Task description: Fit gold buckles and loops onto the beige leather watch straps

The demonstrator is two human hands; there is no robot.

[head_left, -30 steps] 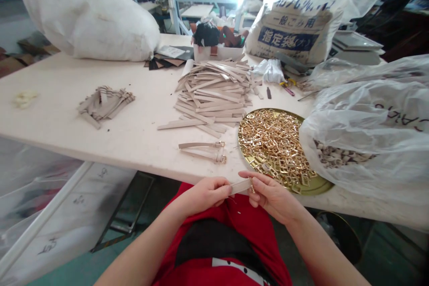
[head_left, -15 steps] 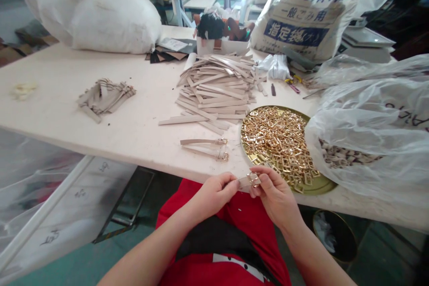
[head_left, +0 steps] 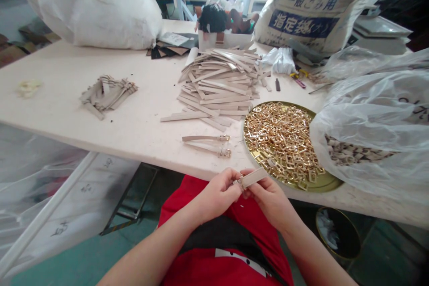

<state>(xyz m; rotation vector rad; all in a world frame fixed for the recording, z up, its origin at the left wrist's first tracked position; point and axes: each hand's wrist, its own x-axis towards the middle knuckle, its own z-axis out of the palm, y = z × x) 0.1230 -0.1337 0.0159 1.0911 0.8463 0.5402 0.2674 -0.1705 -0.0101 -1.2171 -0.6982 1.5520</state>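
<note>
Both hands work just below the near edge of the desk (head_left: 60, 98), over the person's lap. The left hand (head_left: 219, 192) and the right hand (head_left: 270, 196) meet fingertip to fingertip and pinch one short beige strap (head_left: 254, 177) between them. The strap slants up to the right, and a small metal buckle (head_left: 238, 183) sits at its lower end by the left thumb.

Just beyond the right hand a round gold tray (head_left: 323, 184) lies on the desk, heaped with loose gold buckles (head_left: 281, 136). Touching the tray on its right, a clear plastic bag (head_left: 375, 107) slumps on the desk and holds a layer of small beige pieces (head_left: 358, 153).

Left of the tray, near the desk edge, lie two straps with buckles fitted (head_left: 208, 145). Behind them spreads a broad pile of plain beige straps (head_left: 217, 85), and well to the left sits a smaller heap of straps (head_left: 107, 94).

At the back a white box (head_left: 217, 41) holds dark and brown items too small to tell. A printed sack (head_left: 301, 13) with a blue label stands to its right and a large white sack (head_left: 90, 4) to its left; both are full and their contents are hidden. Under the desk, right of the person, stands a round bin (head_left: 338, 237) with something pale inside.
</note>
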